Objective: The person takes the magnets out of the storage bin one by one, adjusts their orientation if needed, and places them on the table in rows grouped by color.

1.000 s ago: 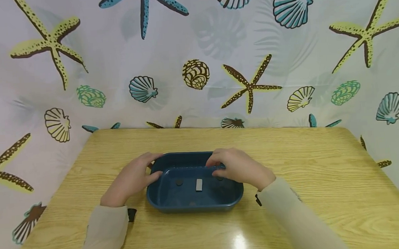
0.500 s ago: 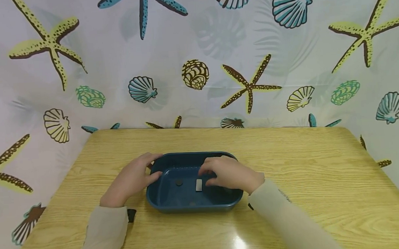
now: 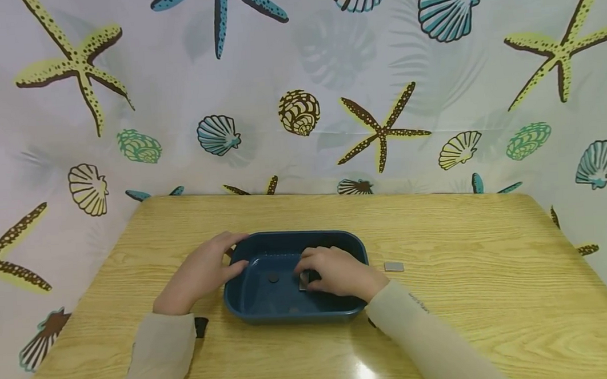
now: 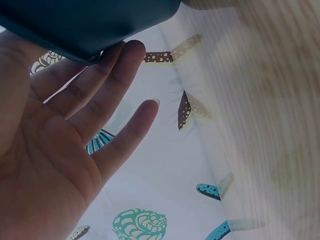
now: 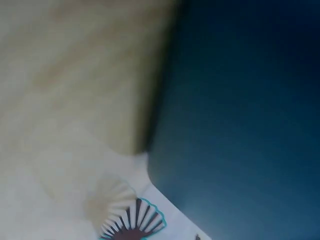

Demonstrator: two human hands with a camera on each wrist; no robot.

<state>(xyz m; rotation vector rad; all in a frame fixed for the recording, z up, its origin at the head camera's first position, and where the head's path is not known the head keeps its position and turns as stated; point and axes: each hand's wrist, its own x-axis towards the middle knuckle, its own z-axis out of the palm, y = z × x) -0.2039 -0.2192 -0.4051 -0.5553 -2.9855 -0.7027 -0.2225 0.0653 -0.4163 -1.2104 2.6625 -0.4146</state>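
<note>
Small grey piece (image 3: 304, 281) lies in blue tub (image 3: 300, 317), under right grip (image 3: 336, 272): fingers part-curled, hold on it cannot be told. Left grip (image 3: 201, 275) holds tub wall, thumb inside.

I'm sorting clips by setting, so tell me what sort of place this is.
Probably an indoor tabletop workspace: a wood-grain table, a shell-and-starfish printed backdrop right behind it, and a blue bin on top.

Left hand (image 3: 201, 275): holds blue tray (image 3: 297, 317) at its rim
Right hand (image 3: 339, 273): inside, fingers around small block (image 3: 304, 280)
Dark disc (image 3: 273, 277): between the hands
Grey bar (image 3: 394, 266): on tabletop (image 3: 450, 227), right of both hands
</note>
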